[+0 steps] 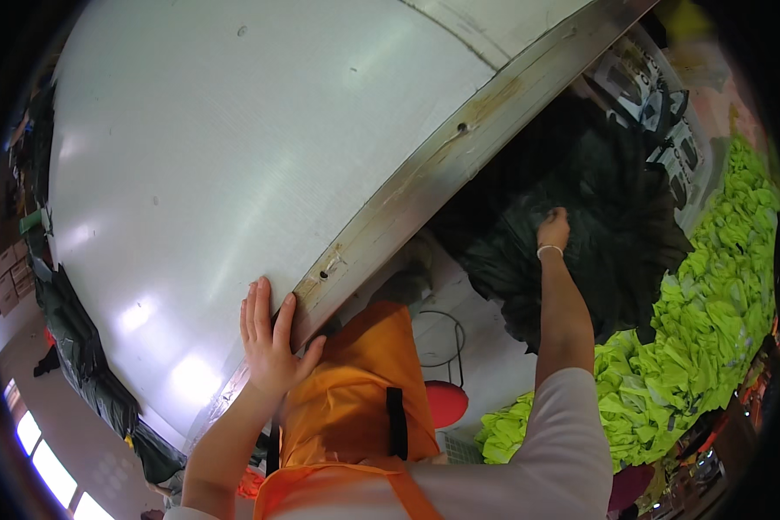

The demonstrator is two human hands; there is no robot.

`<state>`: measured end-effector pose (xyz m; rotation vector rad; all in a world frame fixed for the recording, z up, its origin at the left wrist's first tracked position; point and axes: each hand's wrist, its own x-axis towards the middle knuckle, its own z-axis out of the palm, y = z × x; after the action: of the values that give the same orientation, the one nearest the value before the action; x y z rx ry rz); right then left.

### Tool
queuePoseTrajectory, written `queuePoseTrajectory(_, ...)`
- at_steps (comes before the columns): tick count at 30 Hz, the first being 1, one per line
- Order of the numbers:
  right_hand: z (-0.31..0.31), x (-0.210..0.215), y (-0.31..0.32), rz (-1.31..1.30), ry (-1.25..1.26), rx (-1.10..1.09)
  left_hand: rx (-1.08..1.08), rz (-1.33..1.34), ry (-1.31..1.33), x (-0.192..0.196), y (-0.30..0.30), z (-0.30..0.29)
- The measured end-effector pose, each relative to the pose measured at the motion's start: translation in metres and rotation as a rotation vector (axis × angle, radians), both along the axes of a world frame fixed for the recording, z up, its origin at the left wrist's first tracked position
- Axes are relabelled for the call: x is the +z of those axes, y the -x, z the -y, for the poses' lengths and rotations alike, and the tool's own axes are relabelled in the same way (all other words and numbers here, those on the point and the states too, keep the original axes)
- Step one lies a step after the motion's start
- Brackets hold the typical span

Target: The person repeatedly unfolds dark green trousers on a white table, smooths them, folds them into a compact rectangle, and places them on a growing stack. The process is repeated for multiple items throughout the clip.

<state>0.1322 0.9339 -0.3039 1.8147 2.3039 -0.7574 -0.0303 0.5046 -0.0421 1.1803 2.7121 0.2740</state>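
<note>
My left hand (pixel 273 342) lies with its fingers stretched over the corner of a large pale tabletop (pixel 234 156), near my body. It holds nothing. To the right, below the table's metal edge (pixel 407 191), my right arm reaches down to a big heap of dark, thin fabric (pixel 598 191). My right hand (pixel 555 230) is closed on the dark fabric near the middle of the heap, its fingertips partly hidden. A thin pale band circles that wrist.
Bright green crumpled fabric pieces (pixel 711 321) pile up along the right. White printed bags (pixel 680 147) stand behind the dark heap. A red round stool seat (pixel 445 404) is near my legs, under my orange apron (pixel 355 390). Dark wrapped material (pixel 78 329) hangs by the table's far left side.
</note>
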Motion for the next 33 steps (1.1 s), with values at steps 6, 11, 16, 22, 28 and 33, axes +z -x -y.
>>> queuePoseTrajectory(6,-0.147,0.108,-0.077,-0.103,-0.466,0.015,0.0,0.053,-0.05,0.014,0.001,-0.003)
queuePoseTrajectory(11,-0.102,0.398,-0.009,-1.338,-0.025,-0.619,0.017,0.095,-0.143,0.032,0.0,0.009)
queuePoseTrajectory(16,0.138,0.601,0.098,-1.589,-0.138,0.023,0.018,0.335,-0.484,0.014,0.019,0.034)
queuePoseTrajectory(22,0.395,0.606,0.052,-1.531,-0.09,0.781,0.458,1.517,-1.29,0.12,0.056,0.173)
queuePoseTrajectory(28,0.598,0.504,0.1,-0.872,0.536,1.282,0.8,1.143,-2.259,0.108,0.016,0.458)
queuePoseTrajectory(33,0.661,0.279,0.115,-0.567,0.421,1.394,1.48,0.999,-1.941,0.062,-0.041,0.605)
